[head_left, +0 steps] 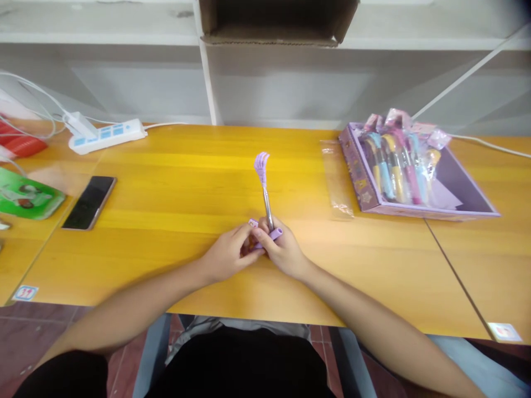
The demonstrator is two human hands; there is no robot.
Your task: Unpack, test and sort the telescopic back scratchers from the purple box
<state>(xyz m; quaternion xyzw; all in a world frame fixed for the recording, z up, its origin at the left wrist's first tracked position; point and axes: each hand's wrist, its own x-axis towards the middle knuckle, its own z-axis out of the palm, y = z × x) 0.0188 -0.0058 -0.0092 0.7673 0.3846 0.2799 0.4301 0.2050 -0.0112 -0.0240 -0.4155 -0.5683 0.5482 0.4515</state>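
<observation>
My left hand [227, 255] and my right hand [282, 251] meet at the middle of the yellow table [186, 182], both closed on the purple handle of a small back scratcher [265, 190]. Its metal rod rises away from me and ends in a purple claw-shaped head. My right fingers wrap the handle's end; my left fingertips pinch it from the left side.
A purple box [456, 188] with several wrapped scratchers stands at the right, an empty clear wrapper [337, 179] beside it. A black phone [89, 202], a green packet [25, 196] and a white power strip [108, 135] lie at the left. A cardboard box [274, 22] sits on the shelf behind.
</observation>
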